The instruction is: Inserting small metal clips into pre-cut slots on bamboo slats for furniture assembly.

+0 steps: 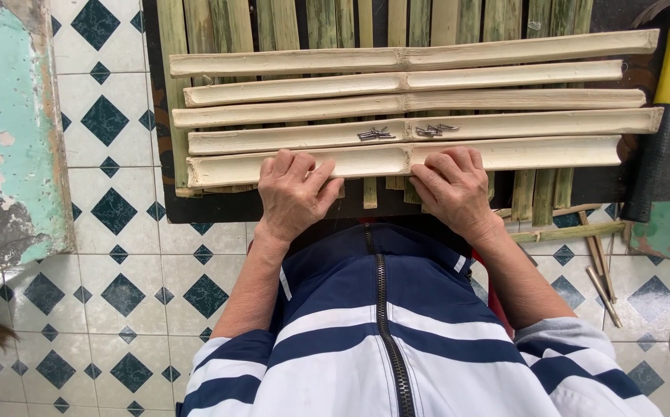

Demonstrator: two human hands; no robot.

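left hand (292,193): mine, palm down, fingers curled over the near edge of the nearest split bamboo slat (397,161). Not pinching, just pressing it flat.
right hand (452,188): same posture, just right of the slat's middle node, fingers spread lightly across the hollow face.
slat position: nearest of five pale half-round slats (408,100) lying crosswise, hollow side up, on top of a layer of green bamboo strips (327,23) that run away from me.
base: all of it sits on a dark board (219,207) over the tiled floor (111,255).
nails (404,132): two small heaps in the trough of the second slat, just beyond my fingertips, within easy reach.
hammer (663,108): yellow and black handle, at the right end of the slats, well apart from my right hand.
offcuts (582,232): loose thin strips on the floor to my right.
alignment: I judge the near slat's left end sits roughly flush with its neighbour; the right end looks shorter, so I square on the left side only.
technique: keep both palms down with even pressure, push the slat snug against the next one so no gap opens, hold it steady over the green strips underneath.
risk: a hollow slat may rock on its round back; pressing either side of the node likely keeps it from rolling.
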